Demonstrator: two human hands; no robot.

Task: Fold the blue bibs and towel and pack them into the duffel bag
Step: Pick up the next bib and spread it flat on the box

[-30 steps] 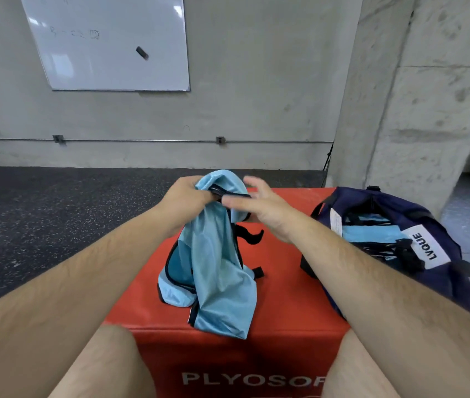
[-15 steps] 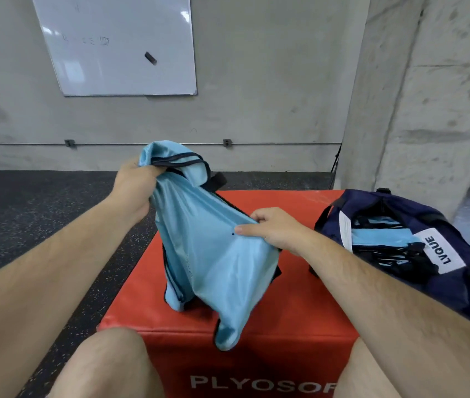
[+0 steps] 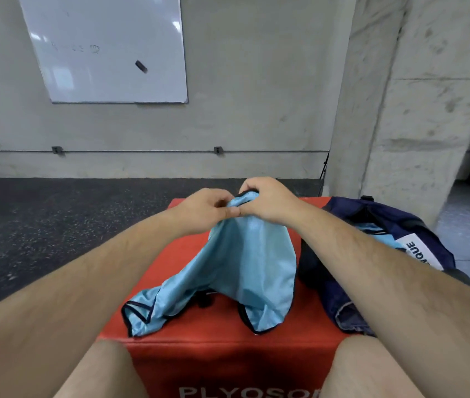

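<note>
In the head view, a blue bib (image 3: 248, 259) is held up by its top edge over a red box (image 3: 176, 254). Its lower part is draped on the box top and spread towards 6 and 7 o'clock, where the black-trimmed hems lie loose.

The top edge is pinched by both hands, set close together at the 12 o'clock end of the cloth. The left hand (image 3: 205, 209) has thumb and fingers curled onto the fabric. The right hand (image 3: 268, 201) is curled over the black-bound edge, its thumb just beside the left thumb. Nothing else is grasped by either hand.

At 3 o'clock of the bib, on the same box, a navy bag (image 3: 386, 216) lies open, partly hidden by the right forearm. Light blue cloth (image 3: 371, 229) with black trim is seen inside its mouth, so some packing is judged done. How many pieces are inside cannot be told.

The bib in hand is judged not yet folded, since it is bunched rather than flat and no crease is laid. It is left to be squared, folded and moved to 3 o'clock into the bag. No towel can be picked out on the box, and whether it is packed cannot be told.

A whiteboard (image 3: 104, 47) hangs on the wall at 11 o'clock.
</note>
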